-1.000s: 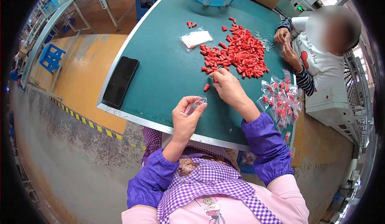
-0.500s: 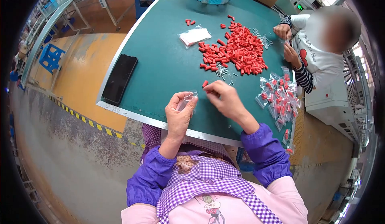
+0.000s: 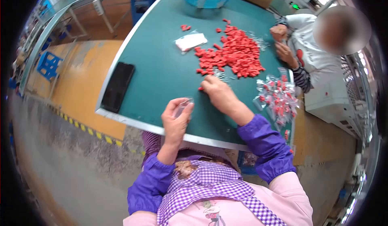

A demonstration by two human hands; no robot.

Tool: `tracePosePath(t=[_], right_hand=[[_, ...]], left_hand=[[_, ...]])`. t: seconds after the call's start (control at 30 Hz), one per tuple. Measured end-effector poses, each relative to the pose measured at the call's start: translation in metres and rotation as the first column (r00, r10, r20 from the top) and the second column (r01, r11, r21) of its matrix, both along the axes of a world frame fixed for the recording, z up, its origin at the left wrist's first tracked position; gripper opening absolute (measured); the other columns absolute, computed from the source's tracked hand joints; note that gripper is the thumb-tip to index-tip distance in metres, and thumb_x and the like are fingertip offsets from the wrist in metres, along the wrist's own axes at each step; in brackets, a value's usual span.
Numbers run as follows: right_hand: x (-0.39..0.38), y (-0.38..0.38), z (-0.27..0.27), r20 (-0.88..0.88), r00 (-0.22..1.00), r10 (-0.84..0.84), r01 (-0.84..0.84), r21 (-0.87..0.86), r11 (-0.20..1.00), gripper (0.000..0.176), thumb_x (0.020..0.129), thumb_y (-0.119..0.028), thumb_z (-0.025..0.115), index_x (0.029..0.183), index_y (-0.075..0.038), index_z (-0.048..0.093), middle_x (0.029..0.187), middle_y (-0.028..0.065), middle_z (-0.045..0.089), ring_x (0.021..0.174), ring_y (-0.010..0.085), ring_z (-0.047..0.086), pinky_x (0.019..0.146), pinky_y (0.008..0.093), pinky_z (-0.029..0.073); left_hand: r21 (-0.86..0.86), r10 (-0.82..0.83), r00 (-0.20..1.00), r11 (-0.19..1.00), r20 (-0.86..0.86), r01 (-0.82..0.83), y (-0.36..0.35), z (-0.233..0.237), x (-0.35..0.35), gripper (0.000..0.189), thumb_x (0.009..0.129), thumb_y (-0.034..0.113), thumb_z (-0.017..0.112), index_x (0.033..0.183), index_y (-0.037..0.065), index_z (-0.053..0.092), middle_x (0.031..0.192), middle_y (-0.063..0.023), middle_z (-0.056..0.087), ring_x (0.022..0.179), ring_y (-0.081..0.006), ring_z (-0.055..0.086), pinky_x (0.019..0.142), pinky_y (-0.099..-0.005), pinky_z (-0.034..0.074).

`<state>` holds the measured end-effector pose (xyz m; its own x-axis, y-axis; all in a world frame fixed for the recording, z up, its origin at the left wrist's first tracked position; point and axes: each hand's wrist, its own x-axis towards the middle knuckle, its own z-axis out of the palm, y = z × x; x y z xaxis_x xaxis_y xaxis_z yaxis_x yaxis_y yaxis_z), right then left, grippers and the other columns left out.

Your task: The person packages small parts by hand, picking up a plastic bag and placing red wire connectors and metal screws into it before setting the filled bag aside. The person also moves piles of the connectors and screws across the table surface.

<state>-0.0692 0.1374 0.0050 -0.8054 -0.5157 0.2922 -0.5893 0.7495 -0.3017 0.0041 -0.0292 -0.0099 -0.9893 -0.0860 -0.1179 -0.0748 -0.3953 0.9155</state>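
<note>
One clear bag (image 3: 180, 108), pinched in left hand (image 3: 173, 121)

2 purple sleeves (image 3: 265, 147) (checked apron (image 3: 207, 180)).

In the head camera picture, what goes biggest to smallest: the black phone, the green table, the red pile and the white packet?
1. Green table
2. Red pile
3. Black phone
4. White packet

That's just how big they look here.

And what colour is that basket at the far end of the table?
The basket is light blue; it shows best in the head view.
</note>
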Motion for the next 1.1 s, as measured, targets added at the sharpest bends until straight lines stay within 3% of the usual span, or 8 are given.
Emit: tracePosePath(t=[0.23,0.47,0.7,0.8,0.83,0.9,0.97,1.1], right_hand=[[0.025,-0.002,0.054,0.098,0.995,0.017,0.003,-0.197,0.980,0.021,0.072,0.002,0.056,0.092,0.000,0.052,0.090,0.0164,0.055,0.088,0.0310,0.057,0.072,0.0363,0.049],[0.042,-0.018,0.076,-0.037,0.963,0.269,-0.260,0.155,0.953,0.023,0.069,0.003,0.057,0.091,0.000,0.051,0.084,0.0116,0.051,0.083,0.0279,0.057,0.072,0.0352,0.049],[0.048,-0.008,0.100,0.151,0.976,0.155,-0.066,-0.475,0.878,0.015,0.077,0.003,0.063,0.092,0.001,0.060,0.091,0.0112,0.059,0.073,0.0196,0.061,0.063,0.0304,0.050],[0.095,-0.004,0.167,-0.029,0.999,0.032,-0.044,-0.697,0.715,0.019,0.072,0.009,0.062,0.090,0.002,0.061,0.088,0.0122,0.061,0.080,0.0219,0.060,0.071,0.0288,0.048],[0.108,-0.007,0.195,-0.343,0.939,-0.029,-0.260,-0.761,0.594,0.018,0.074,0.003,0.058,0.091,0.001,0.062,0.087,0.0135,0.061,0.083,0.0211,0.059,0.078,0.0338,0.044],[0.135,-0.002,0.240,-0.774,0.550,-0.313,-0.676,-0.633,0.377,0.021,0.077,-0.009,0.050,0.092,-0.001,0.063,0.087,0.0163,0.061,0.087,0.0194,0.057,0.090,0.0439,0.038],[0.169,0.038,0.263,-0.823,0.555,0.118,-0.785,-0.473,0.399,0.031,0.091,-0.029,0.050,0.121,-0.028,0.058,0.122,-0.0066,0.056,0.109,0.0146,0.049,0.089,0.0351,0.035],[0.166,0.032,0.272,-0.885,0.458,0.083,-0.770,-0.349,0.534,0.030,0.092,-0.025,0.051,0.121,-0.023,0.058,0.125,-0.0054,0.055,0.110,0.0136,0.050,0.089,0.0343,0.036]], left_hand=[[-0.048,0.007,0.998,0.999,-0.061,-0.009,0.008,-0.002,-0.002,0.020,0.080,0.006,0.070,0.096,0.004,0.059,0.080,0.0026,0.059,0.059,-0.0013,0.048,0.049,-0.0154,0.037],[-0.198,-0.037,0.985,0.980,-0.170,0.002,0.015,-0.005,-0.002,0.016,0.083,0.006,0.066,0.096,0.000,0.059,0.082,0.0042,0.056,0.065,-0.0009,0.042,0.057,-0.0162,0.039],[-0.106,-0.057,0.985,0.994,-0.161,0.040,0.011,-0.001,-0.001,0.019,0.083,0.004,0.066,0.099,-0.002,0.058,0.089,0.0003,0.060,0.077,-0.0033,0.052,0.068,-0.0180,0.045],[-0.089,-0.090,0.985,0.993,-0.147,0.078,0.006,-0.001,0.000,0.021,0.081,0.003,0.067,0.100,-0.001,0.059,0.096,-0.0031,0.062,0.089,-0.0083,0.057,0.080,-0.0219,0.046],[-0.097,-0.071,0.988,0.994,-0.136,0.058,0.006,-0.002,-0.001,0.021,0.081,0.003,0.067,0.100,-0.001,0.059,0.096,-0.0031,0.062,0.089,-0.0083,0.057,0.080,-0.0219,0.046],[-0.069,-0.101,0.981,0.993,-0.168,0.091,0.008,-0.003,-0.001,0.020,0.081,0.002,0.066,0.100,-0.002,0.058,0.096,-0.0033,0.062,0.090,-0.0084,0.057,0.081,-0.0220,0.045],[-0.078,-0.108,0.983,0.992,-0.150,0.097,0.009,-0.003,-0.001,0.020,0.082,0.002,0.065,0.100,-0.002,0.058,0.096,-0.0036,0.062,0.090,-0.0087,0.057,0.082,-0.0221,0.045],[-0.051,-0.100,0.981,0.994,-0.164,0.093,0.011,-0.009,-0.001,0.021,0.083,0.001,0.064,0.102,-0.002,0.056,0.098,-0.0036,0.061,0.092,-0.0089,0.056,0.083,-0.0230,0.045]])
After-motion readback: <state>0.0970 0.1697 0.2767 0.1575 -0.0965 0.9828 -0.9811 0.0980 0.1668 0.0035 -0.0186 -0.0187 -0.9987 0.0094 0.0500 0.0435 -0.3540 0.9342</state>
